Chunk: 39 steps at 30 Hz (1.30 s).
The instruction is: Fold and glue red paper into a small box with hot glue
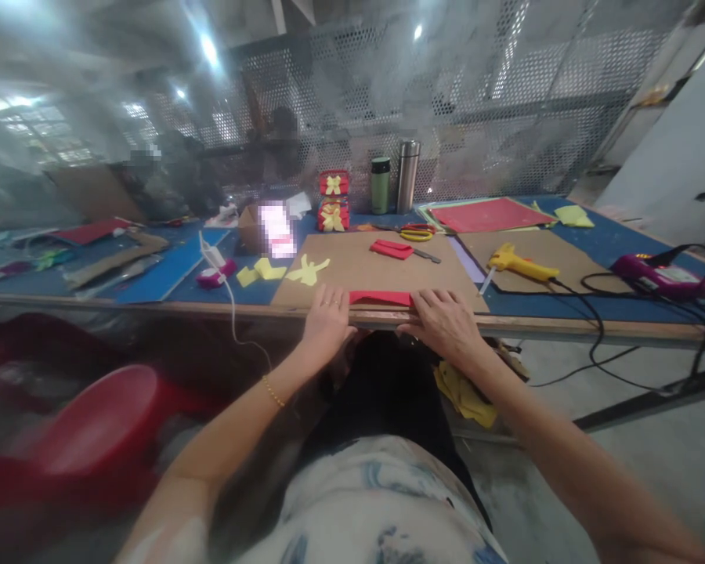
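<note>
A folded red strip [381, 298] lies along the front edge of the table, on a brown cardboard sheet [352, 262]. My left hand [327, 315] holds its left end, fingers on top and thumb below the edge. At the right end, my right hand [443, 319] grips it in the same way. Just beyond are a yellow bow-shaped cutout [309, 269], a folded red piece [391, 249] and a dark flat blade-like tool [426, 256]. What lies under my fingers is hidden.
To the right lies a yellow glue gun [520, 265] with a black cord, near a purple device [658, 274]. Behind stand red boxes with yellow bows [334, 215], a green bottle [380, 186] and a steel flask [407, 178]. Yellow-handled scissors [417, 233] lie before them. A red stool [103, 419] stands left.
</note>
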### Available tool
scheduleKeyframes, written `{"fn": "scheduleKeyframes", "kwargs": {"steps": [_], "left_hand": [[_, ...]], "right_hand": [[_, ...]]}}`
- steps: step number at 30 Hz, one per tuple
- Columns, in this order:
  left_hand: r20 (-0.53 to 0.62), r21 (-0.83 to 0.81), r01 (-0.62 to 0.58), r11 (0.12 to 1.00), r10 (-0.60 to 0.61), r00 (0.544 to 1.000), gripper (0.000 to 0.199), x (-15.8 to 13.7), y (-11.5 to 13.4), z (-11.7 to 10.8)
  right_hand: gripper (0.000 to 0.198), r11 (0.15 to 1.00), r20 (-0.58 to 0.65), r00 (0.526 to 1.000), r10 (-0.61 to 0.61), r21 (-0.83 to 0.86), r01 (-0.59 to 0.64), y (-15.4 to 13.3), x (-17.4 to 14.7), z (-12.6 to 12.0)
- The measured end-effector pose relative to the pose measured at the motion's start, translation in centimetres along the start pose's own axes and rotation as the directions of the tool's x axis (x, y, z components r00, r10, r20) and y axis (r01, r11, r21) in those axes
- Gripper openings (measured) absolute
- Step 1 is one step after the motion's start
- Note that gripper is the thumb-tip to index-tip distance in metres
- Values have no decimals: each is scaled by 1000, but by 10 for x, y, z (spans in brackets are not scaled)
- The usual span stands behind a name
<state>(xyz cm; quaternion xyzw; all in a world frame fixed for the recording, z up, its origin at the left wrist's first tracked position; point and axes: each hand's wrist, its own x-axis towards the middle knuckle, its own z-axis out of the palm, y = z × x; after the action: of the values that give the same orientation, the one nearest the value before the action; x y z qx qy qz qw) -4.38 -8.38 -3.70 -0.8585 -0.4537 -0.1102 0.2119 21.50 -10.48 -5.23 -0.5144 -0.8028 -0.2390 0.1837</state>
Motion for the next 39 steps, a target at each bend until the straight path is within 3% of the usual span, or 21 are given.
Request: {"fn": "scheduleKeyframes", "kwargs": {"steps": [4,8,10,12,13,15,18,21,26,29,32,36,39], "left_hand": [[-118,-28,-32,999,29,993,40,-5,-7,0],[-133,-101,-25,995,12,991,40,2,-18,-4],[-151,-110,-27,994,10,988,47,11,-18,-11],[-243,-84,-26,996,5,970,53,24,-12,-19],[-300,-70,-34,997,11,954,53,31,-7,-22],[-368,-62,-100,993,70,927,48,47,2,-24],[-263,-133,-222,966,182,948,34,70,7,-12],[-40,-296,-178,939,174,984,26,83,1,9],[-41,-374,-126,919,120,992,34,81,-7,34],[-58,-486,-114,866,98,994,35,78,-11,35],[-1,-587,-49,808,59,998,39,82,-13,31],[99,-536,76,841,-26,995,48,94,-6,27],[107,-494,97,864,-50,993,48,100,3,26]], "right_hand": [[26,999,-211,977,-20,26,26,-3,-18,4],[19,987,-262,965,-7,155,50,13,-21,7],[26,972,-187,981,49,235,-3,22,-9,5],[32,949,2,991,136,287,-130,28,11,2],[33,935,127,975,182,283,-211,29,23,0],[33,927,225,952,209,263,-266,29,44,-2],[30,928,290,932,219,231,-291,30,68,0],[29,927,338,904,262,174,-333,42,82,4],[38,889,336,844,418,40,-456,73,104,13],[40,871,342,818,462,-3,-491,80,114,22],[41,869,364,809,462,-7,-494,78,116,33],[45,851,412,773,482,-7,-526,84,115,34],[42,844,504,733,457,12,-535,96,115,23]]}}
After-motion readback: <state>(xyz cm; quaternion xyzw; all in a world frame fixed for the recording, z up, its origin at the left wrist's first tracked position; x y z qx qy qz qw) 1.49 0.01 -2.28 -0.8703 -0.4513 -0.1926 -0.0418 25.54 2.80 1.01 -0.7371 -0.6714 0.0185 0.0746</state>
